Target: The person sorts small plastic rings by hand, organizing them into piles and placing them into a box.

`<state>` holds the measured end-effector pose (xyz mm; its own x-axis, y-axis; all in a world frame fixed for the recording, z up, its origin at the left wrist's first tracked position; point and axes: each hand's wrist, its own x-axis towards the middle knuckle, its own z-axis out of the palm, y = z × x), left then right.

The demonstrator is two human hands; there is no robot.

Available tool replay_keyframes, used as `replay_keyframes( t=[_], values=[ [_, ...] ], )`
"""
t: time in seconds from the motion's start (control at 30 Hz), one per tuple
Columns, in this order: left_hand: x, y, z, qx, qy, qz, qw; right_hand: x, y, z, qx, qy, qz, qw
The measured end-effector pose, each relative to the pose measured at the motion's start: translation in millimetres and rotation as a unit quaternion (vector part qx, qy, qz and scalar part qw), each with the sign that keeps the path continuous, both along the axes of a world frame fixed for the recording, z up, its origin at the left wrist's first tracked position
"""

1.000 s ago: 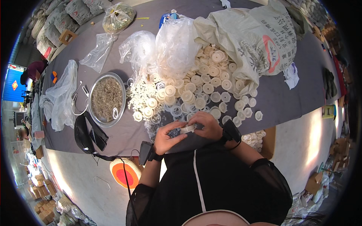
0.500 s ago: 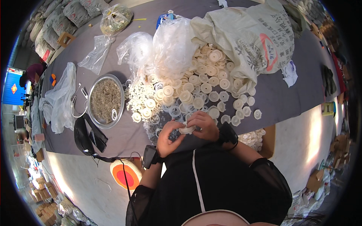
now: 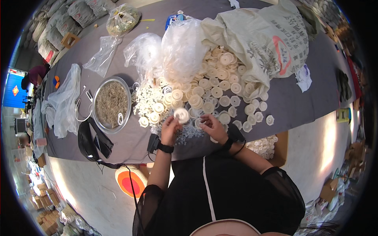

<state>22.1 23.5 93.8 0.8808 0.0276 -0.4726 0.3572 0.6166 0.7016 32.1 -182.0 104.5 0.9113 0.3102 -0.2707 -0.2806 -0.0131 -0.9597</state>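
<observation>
My left hand [image 3: 169, 129] pinches a round cream plastic disc-shaped part [image 3: 181, 115] by its edge, lifted above the near side of the pile. Motion blurs the disc a little. To its right, my right hand [image 3: 214, 129] has its fingers bent but apart, next to translucent plastic rings [image 3: 195, 122]. Nothing shows between those fingers. Beyond both hands spreads a heap of similar cream discs [image 3: 216, 92]. Small pale plastic pieces [image 3: 147, 101] lie left of the heap, and tiny clear rings [image 3: 186, 135] are scattered between my wrists.
A round metal tray [image 3: 128, 103] of small brownish pieces stands left, beside a black pouch [image 3: 86, 141] and a white cable [image 3: 80, 118]. Clear plastic bags [image 3: 181, 47] and a large woven sack [image 3: 256, 43] lie behind the heap. A cardboard box [image 3: 280, 147] of discs stands below the table's right edge.
My hands were together around a round part and have come apart. The left one has moved up and away with a disc; the right one has let go. Tiny clear rings are now uncovered.
</observation>
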Motion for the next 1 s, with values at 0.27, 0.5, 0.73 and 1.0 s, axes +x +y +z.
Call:
replay_keyframes(
  t=[0.27,0.5,0.73,1.0],
  values=[
    [-22.8,37.1,-78.5,0.544,-0.061,-0.117,0.829,-7.0,-10.8,-27.7,-0.089,0.008,0.053,0.995],
    [-15.6,18.4,-62.9,0.772,-0.087,-0.158,0.61,-17.3,-7.4,-42.5,-0.113,0.021,0.111,0.987],
    [-8.5,19.6,-81.8,0.739,-0.114,-0.171,0.642,-17.4,-2.0,-39.9,-0.132,0.014,0.126,0.983],
    [-12.0,28.7,-81.7,0.754,-0.105,-0.212,0.613,-17.0,-0.5,-46.3,-0.117,0.047,0.121,0.985]
  ],
)
